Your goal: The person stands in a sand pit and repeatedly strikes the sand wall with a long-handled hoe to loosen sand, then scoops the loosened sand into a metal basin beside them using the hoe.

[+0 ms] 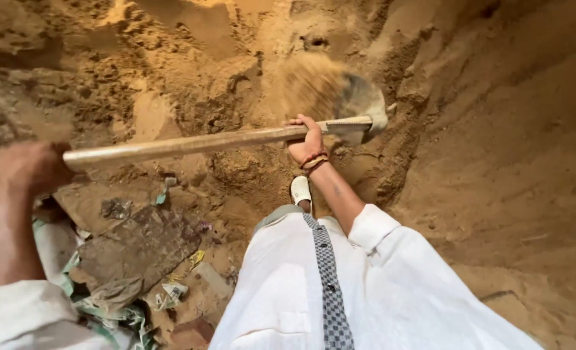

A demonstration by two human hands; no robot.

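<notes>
Your right hand (306,144) has its fingers closed round the shovel (236,138) shaft just behind the sand-laden blade, carrying the load; your left hand (25,170) grips the butt, steering.

Motion blurs the shovel blade (359,104) and its flying sand (310,84) — the left hand (25,170) is blurred too, its forearm cut off below.
</notes>
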